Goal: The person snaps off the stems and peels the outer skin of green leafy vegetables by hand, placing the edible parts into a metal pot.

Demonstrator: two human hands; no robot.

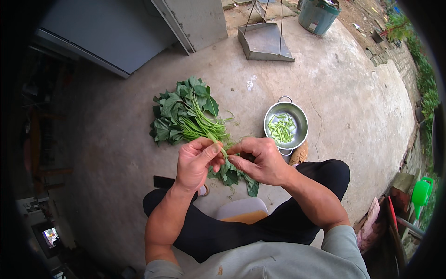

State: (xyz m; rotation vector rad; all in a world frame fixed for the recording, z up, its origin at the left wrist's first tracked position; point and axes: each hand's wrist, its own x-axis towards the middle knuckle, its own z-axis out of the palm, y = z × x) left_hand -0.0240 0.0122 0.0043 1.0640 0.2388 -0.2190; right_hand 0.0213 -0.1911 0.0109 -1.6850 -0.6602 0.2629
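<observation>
My left hand point(198, 162) is closed on a green leaf stem point(215, 139), held upright at a slant. The thumb and forefinger of my right hand point(261, 160) pinch the lower end of the same stem. Beyond my left hand a pile of leafy greens with long stems point(190, 113) lies on the concrete floor. Loose leaves point(230, 174) and thin peelings lie beneath my hands, partly hidden by them. To the right of the pile stands a two-handled metal pot point(305, 125) with short cut green stem pieces point(281, 129) in it.
A metal dustpan point(266, 42) stands ahead, with a bucket point(317, 17) to its right. A grey cabinet-like panel point(111, 31) is at the upper left. My shoe point(299, 153) is beside the pot. A dark flat object point(163, 181) lies near my left knee; a green watering can point(421, 195) is far right.
</observation>
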